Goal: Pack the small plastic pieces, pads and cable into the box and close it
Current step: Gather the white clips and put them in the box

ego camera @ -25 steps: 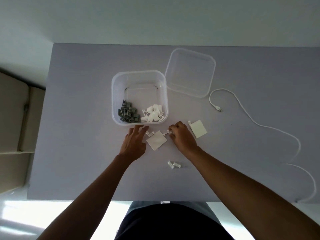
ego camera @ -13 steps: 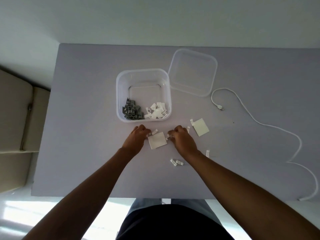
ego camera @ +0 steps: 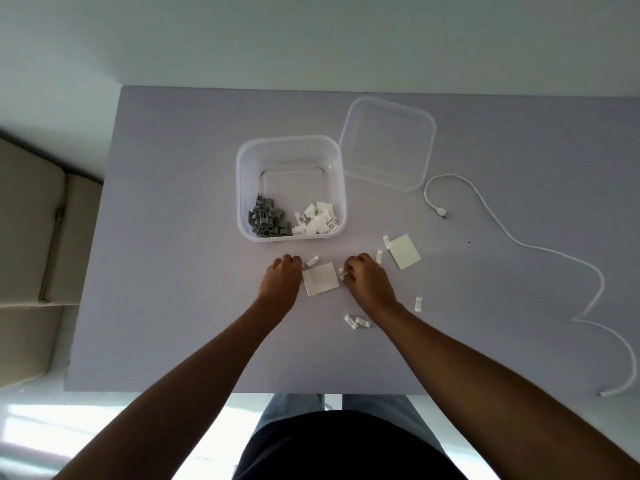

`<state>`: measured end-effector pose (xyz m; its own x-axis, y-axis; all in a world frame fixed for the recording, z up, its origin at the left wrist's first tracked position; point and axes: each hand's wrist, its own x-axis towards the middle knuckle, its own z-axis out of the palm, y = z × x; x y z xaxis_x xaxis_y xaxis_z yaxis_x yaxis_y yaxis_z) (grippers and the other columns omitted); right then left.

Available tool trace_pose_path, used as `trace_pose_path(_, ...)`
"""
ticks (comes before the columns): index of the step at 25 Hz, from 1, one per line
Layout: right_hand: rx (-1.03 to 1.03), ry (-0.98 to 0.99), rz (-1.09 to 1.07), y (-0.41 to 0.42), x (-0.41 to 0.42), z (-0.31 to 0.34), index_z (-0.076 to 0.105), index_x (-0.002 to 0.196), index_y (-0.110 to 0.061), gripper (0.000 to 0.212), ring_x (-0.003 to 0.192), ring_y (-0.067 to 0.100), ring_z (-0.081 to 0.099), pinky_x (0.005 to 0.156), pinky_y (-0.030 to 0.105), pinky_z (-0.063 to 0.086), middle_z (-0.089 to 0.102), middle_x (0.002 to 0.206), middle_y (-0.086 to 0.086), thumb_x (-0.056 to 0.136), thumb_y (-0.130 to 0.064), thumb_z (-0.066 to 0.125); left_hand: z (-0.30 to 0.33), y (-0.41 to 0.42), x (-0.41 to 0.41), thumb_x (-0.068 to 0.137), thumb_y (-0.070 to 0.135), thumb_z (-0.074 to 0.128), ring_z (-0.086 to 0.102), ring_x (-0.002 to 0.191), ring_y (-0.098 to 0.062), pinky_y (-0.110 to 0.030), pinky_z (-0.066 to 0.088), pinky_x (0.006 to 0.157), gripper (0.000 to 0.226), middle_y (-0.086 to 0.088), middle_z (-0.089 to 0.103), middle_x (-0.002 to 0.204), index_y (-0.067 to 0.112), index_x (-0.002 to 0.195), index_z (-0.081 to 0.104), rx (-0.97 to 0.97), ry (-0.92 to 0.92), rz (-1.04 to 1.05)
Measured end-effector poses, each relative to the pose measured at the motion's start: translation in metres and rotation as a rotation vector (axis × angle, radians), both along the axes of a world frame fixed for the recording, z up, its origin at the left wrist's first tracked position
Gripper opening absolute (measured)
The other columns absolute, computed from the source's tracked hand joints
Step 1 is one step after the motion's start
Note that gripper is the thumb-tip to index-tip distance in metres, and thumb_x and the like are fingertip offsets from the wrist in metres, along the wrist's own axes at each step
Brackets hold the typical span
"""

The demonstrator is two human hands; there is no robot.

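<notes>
A clear plastic box (ego camera: 242, 188) stands open on the grey table and holds a heap of grey pieces (ego camera: 268, 221) and a heap of white pieces (ego camera: 317, 220). Just in front of it lies a square white pad (ego camera: 320, 278) between my hands. My left hand (ego camera: 282, 278) rests at the pad's left edge with its fingers curled in; a small white piece (ego camera: 312, 260) lies loose beside its knuckles. My right hand (ego camera: 367, 280) pinches a small white piece at the pad's right edge. A second pad (ego camera: 403, 251) lies further right. The white cable (ego camera: 519, 242) snakes along the right side.
The clear lid (ego camera: 388, 143) lies flat behind and to the right of the box. Loose white pieces lie on the table: one (ego camera: 379, 257) by the second pad, one (ego camera: 418, 304) right of my wrist, a few (ego camera: 356, 321) under my right forearm. A beige cushion (ego camera: 31, 237) sits past the table's left edge.
My left hand went from spread fingers to a curled fist at the pad's left edge. My right hand stayed at the pad's right edge, still pinching.
</notes>
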<state>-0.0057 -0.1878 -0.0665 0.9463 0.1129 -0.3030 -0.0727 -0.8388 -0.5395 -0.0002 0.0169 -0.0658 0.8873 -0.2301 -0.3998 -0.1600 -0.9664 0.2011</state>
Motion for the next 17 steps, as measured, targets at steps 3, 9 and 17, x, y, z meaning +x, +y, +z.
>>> trace_pose_path(3, 0.142, 0.009, -0.178, 0.000, 0.000, 0.002, 0.065, 0.086, -0.011, 0.006, 0.077, 0.024, 0.062, 0.068, 0.030, 0.049, 0.064, 0.091, 0.007, 0.082, -0.008, 0.067, -0.003, -0.004, -0.004, 0.091, 0.004, 0.052, 0.059, 0.089, -0.029, -0.035, 0.050, 0.075, 0.013, -0.015, 0.059, 0.101, 0.002, 0.103, 0.057, 0.060, 0.013, -0.001)
trace_pose_path(9, 0.602, 0.188, -0.621, 0.003, -0.002, 0.017, 0.068, 0.083, -0.008, 0.007, 0.067, 0.020, 0.070, 0.061, 0.031, 0.061, 0.069, 0.083, 0.009, 0.080, -0.006, 0.074, -0.007, 0.001, -0.008, 0.095, 0.010, 0.049, 0.050, 0.091, -0.028, -0.033, 0.042, 0.074, 0.015, -0.014, 0.051, 0.099, -0.001, 0.095, 0.059, -0.078, 0.025, -0.025)
trace_pose_path(17, 1.146, 0.555, -0.951, -0.002, -0.011, 0.031, 0.065, 0.085, -0.013, 0.008, 0.067, 0.016, 0.066, 0.058, 0.030, 0.054, 0.067, 0.078, 0.006, 0.089, -0.006, 0.064, 0.034, 0.000, 0.004, 0.072, -0.001, 0.034, 0.046, 0.057, -0.023, -0.029, 0.034, 0.054, 0.017, -0.014, 0.051, 0.069, 0.008, 0.071, 0.048, -1.275, 0.846, 1.153)
